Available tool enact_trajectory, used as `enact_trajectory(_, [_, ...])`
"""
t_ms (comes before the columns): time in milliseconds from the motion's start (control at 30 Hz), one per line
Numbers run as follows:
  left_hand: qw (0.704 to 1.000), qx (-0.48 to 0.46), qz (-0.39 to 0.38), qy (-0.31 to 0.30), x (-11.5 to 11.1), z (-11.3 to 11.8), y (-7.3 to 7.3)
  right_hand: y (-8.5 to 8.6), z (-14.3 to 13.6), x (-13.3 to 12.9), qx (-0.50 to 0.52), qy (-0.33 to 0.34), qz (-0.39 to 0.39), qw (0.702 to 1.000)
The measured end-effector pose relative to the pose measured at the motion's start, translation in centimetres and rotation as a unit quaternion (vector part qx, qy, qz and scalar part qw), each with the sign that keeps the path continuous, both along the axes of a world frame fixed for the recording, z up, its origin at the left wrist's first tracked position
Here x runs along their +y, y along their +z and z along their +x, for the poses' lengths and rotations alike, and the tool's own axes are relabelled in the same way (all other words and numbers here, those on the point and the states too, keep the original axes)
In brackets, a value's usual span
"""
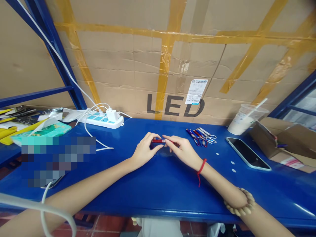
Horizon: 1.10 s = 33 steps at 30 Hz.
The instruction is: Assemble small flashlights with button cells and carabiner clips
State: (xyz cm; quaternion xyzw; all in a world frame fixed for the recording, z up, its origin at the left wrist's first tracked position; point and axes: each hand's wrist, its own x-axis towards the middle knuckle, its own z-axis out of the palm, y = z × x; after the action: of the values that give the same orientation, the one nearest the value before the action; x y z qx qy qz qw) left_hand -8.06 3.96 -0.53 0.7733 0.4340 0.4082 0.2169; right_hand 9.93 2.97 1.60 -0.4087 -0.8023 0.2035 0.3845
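With left hand (142, 149) and right hand (184, 151) both pinching the red metal tube (157, 141), I'd keep its ends aligned and my fingertip pressure light.

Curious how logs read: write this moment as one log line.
left hand: holds red tube | right hand: same tube | rightward: more tubes, phone

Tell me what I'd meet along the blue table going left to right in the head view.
Green packet, white power strip, red pen-like object, small carabiner-clipped sticks, plastic cup with a straw.
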Motion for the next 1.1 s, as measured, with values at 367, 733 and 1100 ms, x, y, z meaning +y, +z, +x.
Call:
enact_trajectory(367, [0.999,0.009,-0.035,0.040,0.1,0.0,0.1,0.7,5.9,3.6,-0.333,-0.311,0.028,0.890])
enact_trajectory(733, [0.999,0.014,-0.023,0.029,0.1,0.0,0.0,0.0,6.5,4.3,-0.347,-0.382,-0.036,0.856])
enact_trajectory(1100, [0.997,0.006,-0.025,0.073,0.0,-0.1,0.1,1.6,6.8,3.7,-0.088,-0.427,0.112,0.893])
